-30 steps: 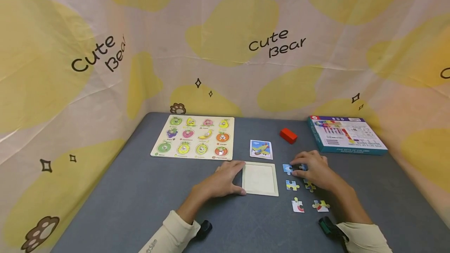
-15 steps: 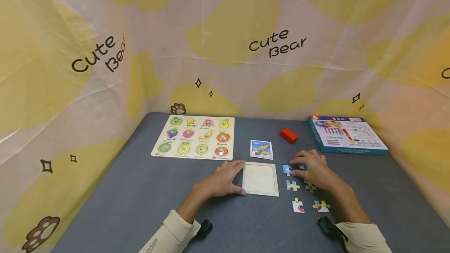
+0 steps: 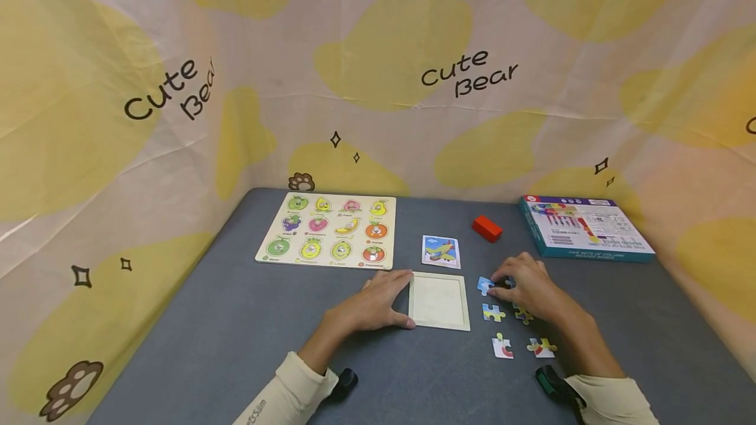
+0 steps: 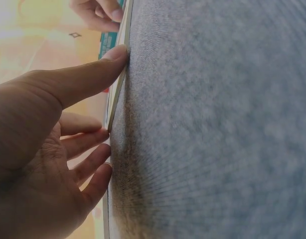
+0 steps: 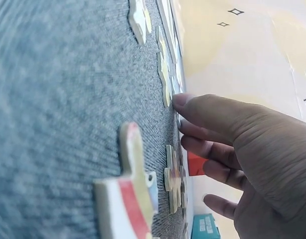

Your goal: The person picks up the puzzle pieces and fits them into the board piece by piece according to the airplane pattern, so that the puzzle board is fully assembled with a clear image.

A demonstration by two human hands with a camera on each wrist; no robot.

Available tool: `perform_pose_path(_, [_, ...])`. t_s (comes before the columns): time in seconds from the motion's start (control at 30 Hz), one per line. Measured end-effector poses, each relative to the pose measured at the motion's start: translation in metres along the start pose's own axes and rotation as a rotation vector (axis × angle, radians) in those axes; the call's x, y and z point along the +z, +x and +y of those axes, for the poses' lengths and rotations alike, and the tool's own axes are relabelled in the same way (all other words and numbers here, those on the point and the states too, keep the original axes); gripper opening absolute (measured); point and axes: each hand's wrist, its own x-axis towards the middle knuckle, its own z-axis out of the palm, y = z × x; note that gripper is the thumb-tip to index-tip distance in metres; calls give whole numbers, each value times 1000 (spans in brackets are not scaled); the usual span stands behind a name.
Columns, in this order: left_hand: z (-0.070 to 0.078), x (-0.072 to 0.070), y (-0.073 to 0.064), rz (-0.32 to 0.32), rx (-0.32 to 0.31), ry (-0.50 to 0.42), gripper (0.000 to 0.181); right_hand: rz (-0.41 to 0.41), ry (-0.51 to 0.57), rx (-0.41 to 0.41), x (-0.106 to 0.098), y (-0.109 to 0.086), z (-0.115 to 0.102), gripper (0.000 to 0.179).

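My left hand [image 3: 369,303] rests against the left edge of a pale square puzzle tray [image 3: 439,300]. Its thumb and index finger touch the two left corners, the fingers fairly straight. To the tray's right, my right hand [image 3: 530,286] pinches a blue jigsaw piece [image 3: 484,285] between thumb and fingertips, low over the table. Another blue piece [image 3: 510,282] is mostly hidden behind these fingers. Nearer lie a blue-yellow piece [image 3: 493,312], a yellow piece [image 3: 522,313] partly covered by the hand, a white-red piece [image 3: 503,347] and a red-yellow piece [image 3: 542,347].
Behind the tray lies an airplane picture card [image 3: 440,252]. A fruit board [image 3: 331,231] lies at the back left. At the back are a red block [image 3: 487,229] and a flat teal-edged box [image 3: 587,228]. A printed cloth [image 3: 378,84] walls the table.
The blue piece at my right fingertips has turned and shifted slightly. My left hand and the tray stay put; the whole view has drifted a little.
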Motion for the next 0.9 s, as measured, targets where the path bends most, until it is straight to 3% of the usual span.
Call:
perform_pose_path(0.37, [-3,0,-2,5,20,-8,86,14,14,0,-3,1,-11,24])
perform_pose_path(0.9, [-2,0,1,-22,-7,25,86,21,4,-149,12,30,-59,22])
